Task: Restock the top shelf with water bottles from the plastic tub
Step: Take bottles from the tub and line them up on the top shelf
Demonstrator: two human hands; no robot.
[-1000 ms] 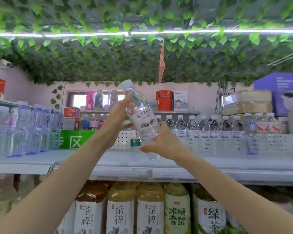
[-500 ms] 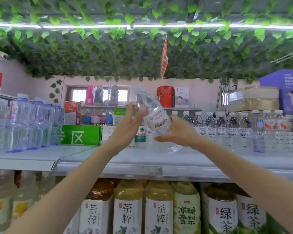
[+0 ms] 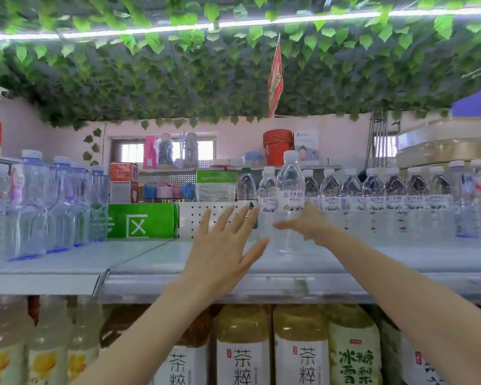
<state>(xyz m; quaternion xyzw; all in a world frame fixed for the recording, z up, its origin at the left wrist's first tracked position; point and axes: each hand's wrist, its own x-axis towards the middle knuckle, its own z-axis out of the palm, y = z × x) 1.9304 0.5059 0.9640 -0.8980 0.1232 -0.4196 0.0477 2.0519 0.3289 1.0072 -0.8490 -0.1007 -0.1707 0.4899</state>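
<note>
A clear water bottle [image 3: 289,190] with a white cap and white label stands upright on the top shelf [image 3: 150,262], at the left end of a row of matching water bottles [image 3: 395,201]. My right hand [image 3: 310,225] is wrapped around its lower half from the right. My left hand [image 3: 222,248] hovers just left of the bottle with fingers spread, holding nothing; its thumb tip is close to the bottle's base. The plastic tub is out of view.
Larger blue-tinted bottles [image 3: 31,207] stand at the shelf's left. A green box [image 3: 142,220] and a white perforated panel [image 3: 206,218] sit behind the bare stretch. Tea bottles [image 3: 242,345] fill the shelf below. Artificial ivy [image 3: 206,79] hangs overhead.
The bottle was tilted and held in both hands above the shelf; now it stands upright on the shelf. My left hand has let go and opened.
</note>
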